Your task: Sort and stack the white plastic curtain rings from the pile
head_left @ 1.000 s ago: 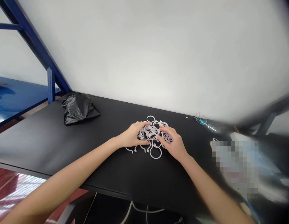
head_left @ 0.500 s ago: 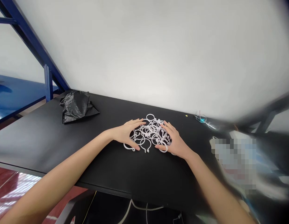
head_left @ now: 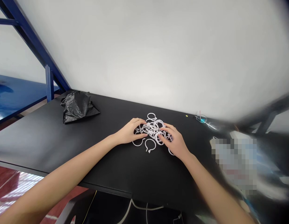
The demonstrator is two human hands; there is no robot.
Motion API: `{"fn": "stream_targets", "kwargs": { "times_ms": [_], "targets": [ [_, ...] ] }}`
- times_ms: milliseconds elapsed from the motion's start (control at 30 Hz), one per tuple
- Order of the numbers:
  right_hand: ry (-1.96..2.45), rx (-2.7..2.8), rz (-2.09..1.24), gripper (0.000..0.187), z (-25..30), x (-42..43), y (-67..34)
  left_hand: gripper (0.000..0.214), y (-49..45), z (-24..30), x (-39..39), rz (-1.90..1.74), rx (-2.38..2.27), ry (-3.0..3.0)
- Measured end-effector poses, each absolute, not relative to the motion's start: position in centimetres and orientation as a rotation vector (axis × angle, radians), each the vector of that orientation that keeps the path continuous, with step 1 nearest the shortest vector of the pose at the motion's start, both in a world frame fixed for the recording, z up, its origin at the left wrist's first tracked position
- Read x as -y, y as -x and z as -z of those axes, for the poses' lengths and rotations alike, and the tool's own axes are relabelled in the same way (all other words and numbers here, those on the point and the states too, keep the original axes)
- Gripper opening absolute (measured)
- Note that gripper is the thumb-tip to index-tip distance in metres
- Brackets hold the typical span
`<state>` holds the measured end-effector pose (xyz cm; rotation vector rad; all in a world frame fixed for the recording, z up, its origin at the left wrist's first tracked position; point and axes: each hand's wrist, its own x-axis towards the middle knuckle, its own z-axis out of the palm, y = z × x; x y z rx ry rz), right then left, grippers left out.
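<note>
Left hand (head_left: 127,132): thumb and fingers apart, curved round the left side of a heap of white rings (head_left: 151,132), touching it. Right hand (head_left: 176,143): thumb and fingers also apart, spread over the heap's right side; whether any ring is pinched cannot be told.

Heap lies just right of mid-frame, on the black table (head_left: 111,165), between the hands. Rings overlap; several have open ends.

Progress, judged from the layout: most rings bunched in one heap. Not drawn in fully: one open ring (head_left: 155,144) just below the heap, and others at its fringe. No sorted group or filled container visible.

Farther out: crumpled black bag (head_left: 76,107), left of frame, well apart from the hands; glasses (head_left: 202,120) near the wall (head_left: 144,56), right of centre; pixelated package (head_left: 235,165) at right, contents unreadable.
</note>
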<state>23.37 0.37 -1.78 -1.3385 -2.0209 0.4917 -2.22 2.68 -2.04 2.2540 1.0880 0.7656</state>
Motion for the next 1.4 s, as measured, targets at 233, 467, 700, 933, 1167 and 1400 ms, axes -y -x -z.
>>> {"fn": "stream_targets", "kwargs": {
  "times_ms": [233,467,700,933,1167,1400],
  "targets": [
    [1.267,1.980,-0.424,0.021,2.3,-0.6,-23.4,0.047,2.2,2.3,-2.7,-0.803,-1.048,-2.291],
    [1.230,1.977,-0.404,0.020,2.2,-0.6,-23.4,0.050,2.2,2.2,-2.6,-0.797,-1.028,-2.271],
    [1.213,1.991,-0.396,0.020,1.9,-0.5,-23.3,0.054,2.8,1.4,-2.9,-0.770,-1.022,-2.219],
    [1.189,1.996,-0.356,0.021,1.4,-0.2,-23.4,0.048,3.8,0.6,-3.5,-0.789,-1.016,-2.196],
    [0.960,2.154,-0.211,0.035,2.1,0.0,-22.5,0.045,3.0,1.1,-3.2,-0.727,-0.936,-2.218],
    [0.934,2.171,-0.214,0.024,2.7,-0.4,-22.3,0.039,2.0,1.6,-2.7,-0.764,-0.932,-2.219]
  ]
}}
